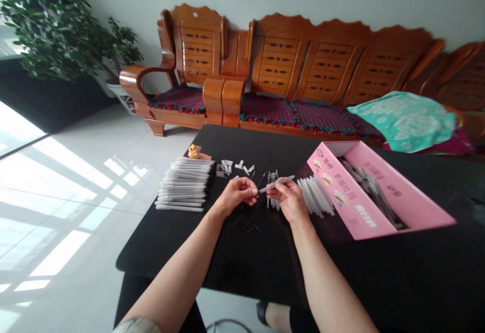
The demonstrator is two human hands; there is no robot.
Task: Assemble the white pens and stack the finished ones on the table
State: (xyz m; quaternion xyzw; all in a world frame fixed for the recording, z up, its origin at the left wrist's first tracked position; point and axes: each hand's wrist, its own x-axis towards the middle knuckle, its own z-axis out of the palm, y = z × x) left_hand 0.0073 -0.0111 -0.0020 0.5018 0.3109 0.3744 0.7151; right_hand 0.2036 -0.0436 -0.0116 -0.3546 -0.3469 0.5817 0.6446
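Note:
My right hand (291, 201) is closed around a translucent white pen barrel (282, 182), which slants up to the right. At the barrel's lower left end, the fingertips of my left hand (239, 192) are pinched together; whatever is between them is too small to make out. Several thin pen refills (273, 176) lie just behind my right hand. Small black pieces (248, 222) are scattered in front of my left hand. Beyond it are white pen caps (226, 166). To the left lies a stack of pens (185, 184) with black ends, and on the right a row of white barrels (315, 196).
A pink box (337, 191) holding many grey, slender items stands on the right of the black table (242, 262). A small yellow figurine (195, 151) sits at the back left. Wooden sofas (280, 60) and a potted plant (71, 35) are behind.

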